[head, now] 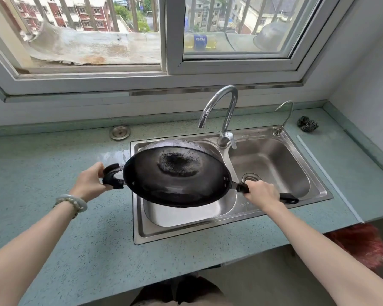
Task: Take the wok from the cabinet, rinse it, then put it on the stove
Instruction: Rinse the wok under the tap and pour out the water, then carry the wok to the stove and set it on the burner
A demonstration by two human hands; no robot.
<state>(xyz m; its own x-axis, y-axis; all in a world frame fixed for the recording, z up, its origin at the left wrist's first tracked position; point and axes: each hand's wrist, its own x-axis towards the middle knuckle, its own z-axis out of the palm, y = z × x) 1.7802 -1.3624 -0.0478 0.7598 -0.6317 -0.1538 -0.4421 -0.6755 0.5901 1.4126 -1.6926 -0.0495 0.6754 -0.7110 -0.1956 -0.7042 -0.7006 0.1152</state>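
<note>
A black wok with a rough, dark patch in its middle hangs tilted above the left basin of a steel double sink. Its inside faces me. My left hand grips the wok's short loop handle on the left. My right hand is closed around the long black handle, whose end sticks out past my fist over the sink's front rim. The curved tap stands behind the wok with its spout over the left basin. No water is seen running. The stove and the cabinet are out of view.
A pale green counter surrounds the sink. A small second tap and a steel scouring ball sit at the back right. A round metal cap lies behind the sink's left side. A window spans the wall; a red bag lies below right.
</note>
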